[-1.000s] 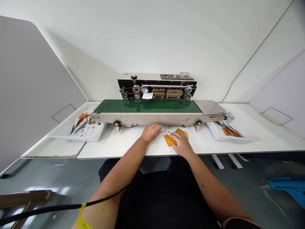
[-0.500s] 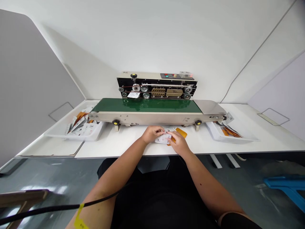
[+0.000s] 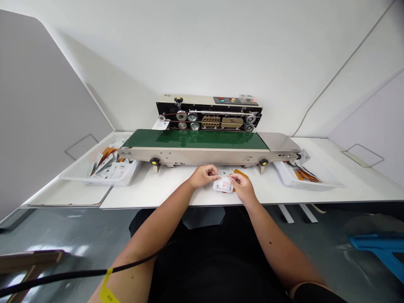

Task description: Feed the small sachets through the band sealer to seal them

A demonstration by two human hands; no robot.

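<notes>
the white packet (image 3: 223, 186), with print on its face, is near the front edge of the desk (image 3: 151, 195), about midway along it, in front of the conveyor (image 3: 202, 156). the left hand (image 3: 205, 176) pinches the packet's upper left corner, thumb and fingers together on it, and the right hand (image 3: 242, 185) pinches its upper right corner in the same way, so it spans the gap between the two hands. just behind it, toward the conveyor's lower edge, lie another printed packet (image 3: 226, 171) and an orange packet (image 3: 241, 172), the latter partly covered by the right hand. the conveyor carries a green belt (image 3: 195, 139), and behind its back edge stands a machine (image 3: 210, 111) with rollers and buttons; a white slip (image 3: 160, 124) sticks out at the machine's lower left corner. toward the desk's left edge a clear tray (image 3: 128, 180) holds a pile of white and orange packets (image 3: 109, 164); by the conveyor's right end a second tray (image 3: 288, 182) holds a smaller pile (image 3: 305, 173)
</notes>
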